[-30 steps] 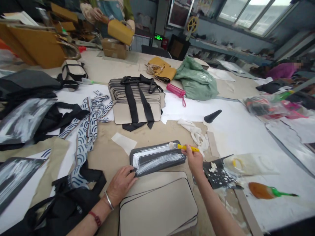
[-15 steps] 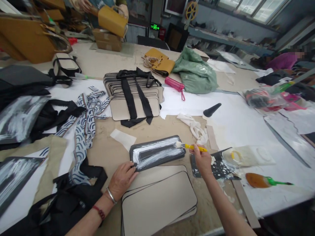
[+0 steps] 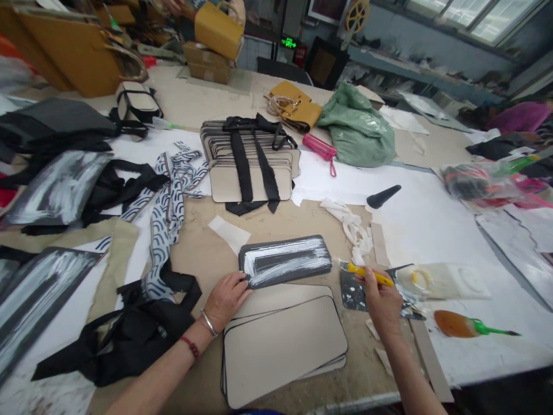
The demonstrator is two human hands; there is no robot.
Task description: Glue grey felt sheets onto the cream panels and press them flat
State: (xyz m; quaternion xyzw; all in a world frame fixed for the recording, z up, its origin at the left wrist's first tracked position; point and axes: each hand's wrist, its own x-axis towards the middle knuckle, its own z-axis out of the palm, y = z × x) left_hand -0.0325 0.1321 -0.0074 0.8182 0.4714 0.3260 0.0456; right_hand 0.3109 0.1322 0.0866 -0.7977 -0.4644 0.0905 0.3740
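Observation:
A dark rounded panel (image 3: 285, 262), streaked with white glue, lies before me. Its lower left corner is pinched under the fingertips of my left hand (image 3: 227, 298), which has a bangle at the wrist. My right hand (image 3: 382, 300) grips a paintbrush (image 3: 369, 273) by its yellow handle. The pale bristles are just off the panel's right end, above a glue-spattered black board (image 3: 352, 291). Near my left hand a stack of beige rounded panels (image 3: 285, 351) rests on the table. A whitish translucent glue container (image 3: 449, 281) lies on its side to the right of my right hand.
Behind stand many beige panels (image 3: 220, 183) tied with black strips. Black fabric (image 3: 147, 328) and patterned straps (image 3: 159, 248) lie at left. An amber bottle (image 3: 453, 324), a black cone-shaped object (image 3: 383, 196) and a green bag (image 3: 358, 129) are on the right.
The brush in my right hand has come off the panel, moving right and slightly down toward the spattered board. White glue now shows at the panel's right end. My left hand stays at the corner.

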